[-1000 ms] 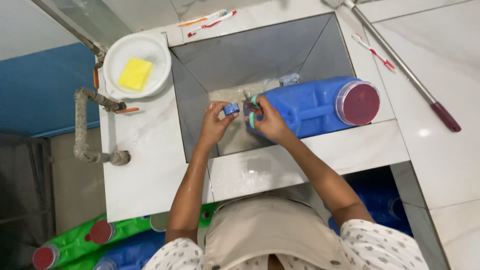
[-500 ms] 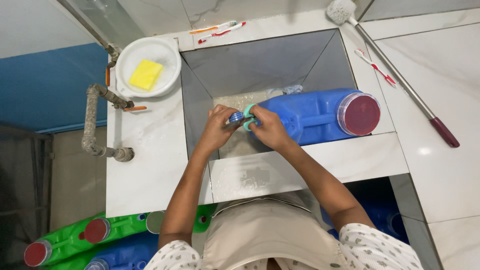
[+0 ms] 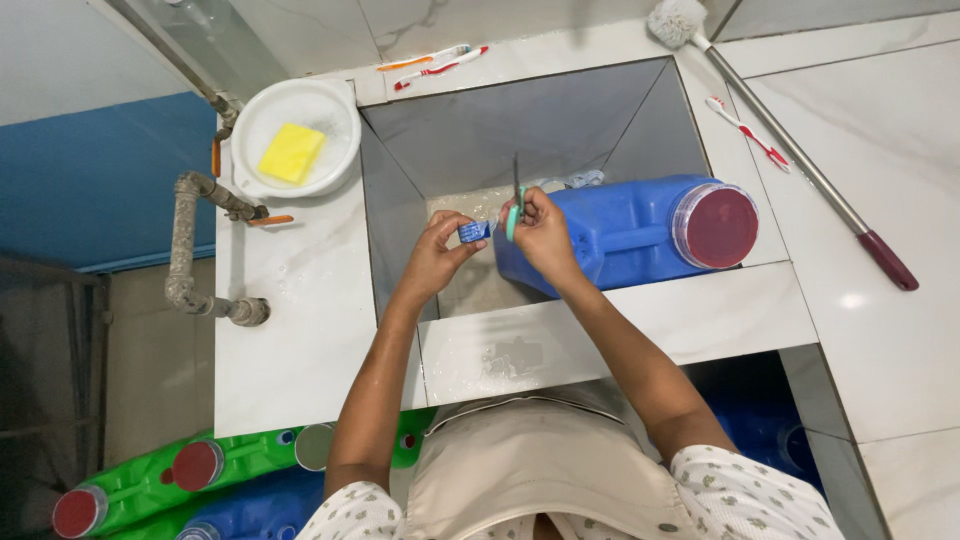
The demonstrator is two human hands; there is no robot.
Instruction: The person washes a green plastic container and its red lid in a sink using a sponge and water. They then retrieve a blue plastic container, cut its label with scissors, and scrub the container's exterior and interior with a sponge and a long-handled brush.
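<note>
nearest, a green jug (image 3: pixel 150 480) and a blue jug (image 3: pixel 260 510) lie on the floor, smooth plastic with round red lids. above them the white marble surface (image 3: pixel 290 340), glossy and faintly veined, frames a deep square sink (image 3: pixel 450 140) with grey sloping walls. over the sink the left hand (image 3: pixel 435 255) is closed, fingers pinching a small blue cap (image 3: pixel 473 232). just beside it the right hand (image 3: pixel 545 235) is curled shut around the teal handle of a thin toothbrush (image 3: pixel 515 205), which stands upright. behind the right hand a big blue can (image 3: pixel 620 230) lies on its side in the sink, its red lid (image 3: pixel 716 226) round and flat. farther off, a white bowl (image 3: pixel 335 115) holds a yellow sponge (image 3: pixel 292 152), two toothbrushes (image 3: pixel 432 60) lie at the back edge, and a long metal-handled brush (image 3: pixel 790 150) lies slantwise on the surface at right.
</note>
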